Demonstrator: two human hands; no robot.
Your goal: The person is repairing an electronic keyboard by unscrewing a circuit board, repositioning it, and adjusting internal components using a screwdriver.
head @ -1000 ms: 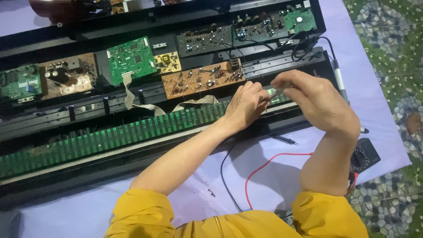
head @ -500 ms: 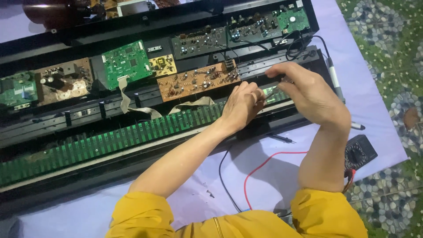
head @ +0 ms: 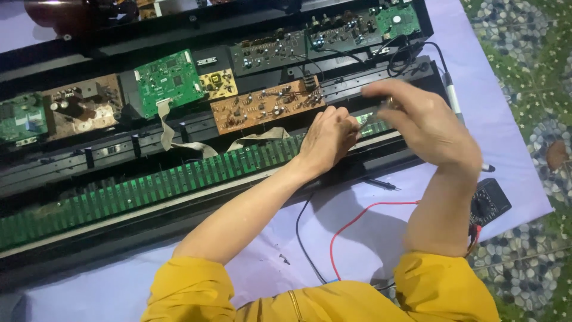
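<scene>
Opened keyboard chassis (head: 71, 238) lies across the lilac sheet (head: 369, 238) on the floor, long green key-contact board (head: 149, 191) running along its near side. Brown circuit board (head: 262, 108) sits just behind it, centre. My left hand (head: 326, 138) rests fingers-down on the green strip's right end, curled, not gripping anything I can see. My right hand (head: 424, 122) hovers just right of it, blurred, fingers pinched; can't tell what's in them. Multimeter (head: 488, 203) near right, red lead (head: 357, 217) trailing.

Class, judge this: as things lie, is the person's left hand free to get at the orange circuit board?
Probably yes: the left hand rests on the green strip right beside the orange board, with nothing between them.
</scene>
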